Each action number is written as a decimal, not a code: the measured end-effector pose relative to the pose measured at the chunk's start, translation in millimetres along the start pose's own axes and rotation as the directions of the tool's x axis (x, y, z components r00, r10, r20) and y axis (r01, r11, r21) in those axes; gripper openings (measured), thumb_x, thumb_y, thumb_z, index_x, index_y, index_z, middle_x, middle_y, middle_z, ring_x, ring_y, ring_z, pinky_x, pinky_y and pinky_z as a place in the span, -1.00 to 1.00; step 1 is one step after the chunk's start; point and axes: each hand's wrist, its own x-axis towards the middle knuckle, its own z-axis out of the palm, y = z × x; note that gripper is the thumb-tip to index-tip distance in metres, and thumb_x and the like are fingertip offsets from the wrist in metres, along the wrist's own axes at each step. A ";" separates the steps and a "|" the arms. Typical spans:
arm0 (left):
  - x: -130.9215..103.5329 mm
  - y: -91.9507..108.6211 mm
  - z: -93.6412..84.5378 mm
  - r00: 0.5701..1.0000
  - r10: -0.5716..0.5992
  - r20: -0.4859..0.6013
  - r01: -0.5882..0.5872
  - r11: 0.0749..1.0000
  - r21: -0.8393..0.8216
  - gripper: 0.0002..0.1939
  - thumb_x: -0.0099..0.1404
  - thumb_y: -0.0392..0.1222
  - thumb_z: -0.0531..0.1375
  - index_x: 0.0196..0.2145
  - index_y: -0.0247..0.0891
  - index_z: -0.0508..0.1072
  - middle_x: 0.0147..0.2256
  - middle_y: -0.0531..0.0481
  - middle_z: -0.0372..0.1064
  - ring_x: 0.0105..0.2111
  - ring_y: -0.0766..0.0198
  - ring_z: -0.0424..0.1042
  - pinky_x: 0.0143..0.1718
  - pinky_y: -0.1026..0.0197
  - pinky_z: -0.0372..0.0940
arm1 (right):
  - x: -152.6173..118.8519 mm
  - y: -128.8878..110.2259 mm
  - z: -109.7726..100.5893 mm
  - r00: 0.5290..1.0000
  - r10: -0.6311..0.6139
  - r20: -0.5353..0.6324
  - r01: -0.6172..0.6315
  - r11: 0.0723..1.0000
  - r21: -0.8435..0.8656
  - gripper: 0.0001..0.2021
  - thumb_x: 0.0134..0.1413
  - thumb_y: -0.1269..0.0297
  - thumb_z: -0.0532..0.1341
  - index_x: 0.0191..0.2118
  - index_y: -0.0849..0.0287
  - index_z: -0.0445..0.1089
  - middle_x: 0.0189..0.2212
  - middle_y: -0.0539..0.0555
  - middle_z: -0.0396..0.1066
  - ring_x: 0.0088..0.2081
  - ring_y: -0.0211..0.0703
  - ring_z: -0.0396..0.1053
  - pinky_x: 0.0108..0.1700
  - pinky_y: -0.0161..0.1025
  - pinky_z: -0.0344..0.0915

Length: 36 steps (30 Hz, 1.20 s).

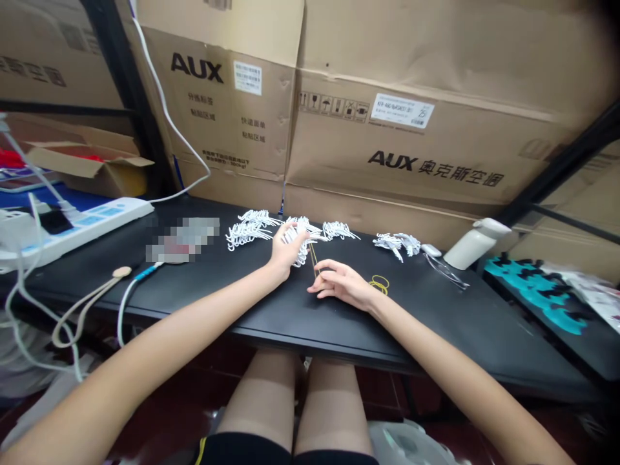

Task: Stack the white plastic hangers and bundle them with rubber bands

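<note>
White hooks [299, 256] — bunched within the grip of the left hand [283, 252].

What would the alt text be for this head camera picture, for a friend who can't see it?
A person's left hand holds a bunch of white hooks while the right hand pulls a thin band stretching from it, above a black table. More bunches lie on either side, with cartons behind.
</note>
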 end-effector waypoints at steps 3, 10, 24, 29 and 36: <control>-1.9 1.6 1.1 0.999 -0.003 0.045 0.004 1.000 -0.030 -0.60 -0.04 -0.27 0.33 -0.21 -0.22 0.33 -0.36 0.05 0.38 -0.39 0.31 0.44 -0.35 0.22 0.42 | 1.5 3.3 -0.6 0.991 -0.097 -0.090 0.094 0.995 -0.044 -0.58 -0.05 0.13 0.34 -0.10 0.08 0.19 -0.46 -0.04 0.47 -0.45 -0.19 0.52 -0.52 -0.39 0.36; -4.8 8.5 2.0 0.990 -0.115 0.080 0.122 0.990 -0.077 -0.61 0.01 -0.27 0.30 -0.19 -0.19 0.32 -0.36 0.07 0.40 -0.43 0.31 0.44 -0.42 0.19 0.44 | 7.8 7.6 -1.1 0.960 -0.163 -0.229 0.149 0.986 -0.080 -0.63 -0.09 0.13 0.35 -0.14 0.15 0.38 -0.48 -0.03 0.43 -0.58 -0.31 0.41 -0.62 -0.41 0.33; -4.0 7.1 2.4 0.972 -0.166 0.169 0.196 0.964 -0.179 -0.60 0.02 -0.33 0.29 -0.16 -0.25 0.31 -0.46 0.11 0.40 -0.53 0.40 0.42 -0.42 0.32 0.38 | 20.5 3.1 4.2 0.875 -0.317 -0.365 0.199 0.924 -0.326 -0.69 -0.20 0.16 0.40 -0.32 0.24 0.45 -0.66 -0.07 0.32 -0.69 -0.35 0.26 -0.70 -0.39 0.25; -3.0 9.9 1.7 0.974 -0.169 0.154 0.201 0.953 -0.226 -0.62 0.03 -0.34 0.29 -0.18 -0.23 0.31 -0.41 0.10 0.41 -0.48 0.37 0.45 -0.41 0.28 0.42 | 34.0 8.1 10.4 0.803 -0.419 -0.424 0.272 0.891 -0.364 -0.71 -0.17 0.12 0.38 -0.38 0.20 0.38 -0.67 -0.10 0.28 -0.73 -0.39 0.17 -0.76 -0.41 0.13; -2.3 10.7 0.4 0.976 -0.159 0.147 0.189 0.958 -0.217 -0.64 0.02 -0.33 0.29 -0.21 -0.24 0.32 -0.45 0.11 0.39 -0.58 0.41 0.38 -0.53 0.34 0.36 | 29.9 17.1 13.9 0.738 -0.562 -0.375 0.311 0.775 -0.550 -0.73 -0.08 0.15 0.33 -0.26 0.21 0.49 -0.41 0.03 0.36 -0.64 -0.41 0.18 -0.66 -0.36 0.18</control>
